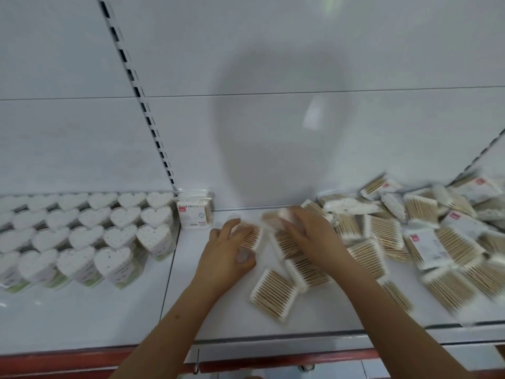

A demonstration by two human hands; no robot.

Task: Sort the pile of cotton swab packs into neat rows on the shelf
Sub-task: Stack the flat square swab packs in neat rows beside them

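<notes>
Fingers [232, 228] of the left hand [224, 253] curl onto a flat clear pack of wooden-stemmed cotton swabs [247, 236]; the right hand [311, 236] lies spread, fingers fairly straight, over neighbouring packs [287, 246], though blur hides the contact. Outward, the loose pile [426, 231] sprawls right across the white shelf [213, 318], one stood-up stack [194, 212] at the back. Packs look light, slippery and slightly flexible; gripping opposite edges should suit.

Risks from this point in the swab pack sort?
1. The loose pack lies near the shelf's front edge; a sweep of the right hand might knock it off.
2. The pile leans in a heap and could slide into the cleared space.
3. The left hand works close to the heart-shaped boxes and may nudge them.
</notes>
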